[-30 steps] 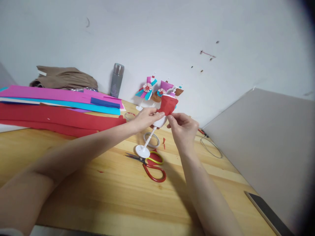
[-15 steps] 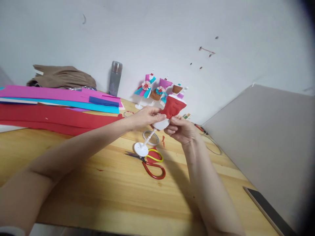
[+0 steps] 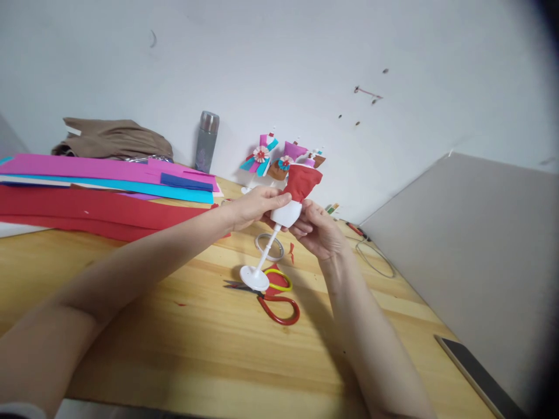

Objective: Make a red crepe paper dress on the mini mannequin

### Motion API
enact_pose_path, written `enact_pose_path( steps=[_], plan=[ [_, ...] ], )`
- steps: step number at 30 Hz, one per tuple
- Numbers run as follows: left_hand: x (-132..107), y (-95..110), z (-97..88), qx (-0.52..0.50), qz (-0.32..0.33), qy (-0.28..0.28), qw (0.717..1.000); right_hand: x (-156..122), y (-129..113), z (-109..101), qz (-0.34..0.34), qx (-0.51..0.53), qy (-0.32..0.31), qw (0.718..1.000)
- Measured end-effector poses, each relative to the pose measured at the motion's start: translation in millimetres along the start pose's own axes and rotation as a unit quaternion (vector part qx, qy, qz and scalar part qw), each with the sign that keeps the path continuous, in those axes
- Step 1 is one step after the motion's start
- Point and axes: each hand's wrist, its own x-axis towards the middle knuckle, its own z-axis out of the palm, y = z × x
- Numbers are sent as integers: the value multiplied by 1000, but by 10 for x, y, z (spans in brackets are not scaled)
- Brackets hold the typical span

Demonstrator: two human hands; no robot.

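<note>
A small white dress-form mannequin (image 3: 287, 214) on a stand leans a little over the table, its upper body wrapped in red fabric (image 3: 302, 182). On its left side my left hand (image 3: 262, 206) grips the waist, thumb pressed at the lower edge of the red wrap. My right hand (image 3: 321, 230) pinches the waist from the other side; some of its fingers are hidden behind the form. The round white base (image 3: 254, 278) overlaps a pair of scissors (image 3: 283, 309) with red and yellow handles. Behind the stand's pole lies a roll of tape (image 3: 279, 254).
Several dressed mini mannequins (image 3: 261, 154) stand by the wall. On the left are coloured sheets (image 3: 87, 166), red strips (image 3: 65, 206), brown cloth (image 3: 113, 137) and a grey flask (image 3: 206, 142). A cable (image 3: 384, 270) and a dark flat device (image 3: 476, 372) lie at the right.
The mannequin has turned more upright, with its red top moving slightly left and its base dropping lower. Both hands still hold its waist, and more of the white lower body shows.
</note>
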Motion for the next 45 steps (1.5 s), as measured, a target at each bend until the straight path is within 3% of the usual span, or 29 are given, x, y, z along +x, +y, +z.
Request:
enact_pose_path(
  steps=[5, 9, 14, 18, 23, 28, 30, 34, 39, 42, 45],
  plan=[
    [-8, 16, 63, 79, -14, 34, 996, 6, 22, 50, 7, -23, 49, 999],
    [15, 29, 101, 114, 7, 61, 992, 1, 25, 67, -32, -57, 84, 994],
    [117, -17, -50, 139, 76, 77, 984, 12, 77, 23, -24, -111, 90, 989],
    [176, -127, -165, 136, 94, 101, 981, 27, 197, 15, -26, -184, 112, 976],
    [164, -195, -206, 150, 80, 89, 981, 27, 341, 76, -26, -254, 105, 961],
    [88, -121, -221, 176, 76, 50, 980, 18, 427, 157, -19, -260, 116, 958],
    [65, -71, -221, 183, 71, 65, 978, 21, 453, 168, -5, -257, 109, 960],
    [15, 30, -213, 163, 11, 152, 975, 12, 508, 156, 67, -277, 49, 957],
    [-108, -5, -218, 50, -111, 158, 980, -65, 523, 156, 155, -300, -45, 940],
    [-226, -110, -234, 40, -156, 177, 971, -95, 491, 140, 181, -363, -102, 908],
    [-400, -195, -256, 3, -211, 185, 960, -80, 484, 87, 146, -485, -125, 853]
  ],
)
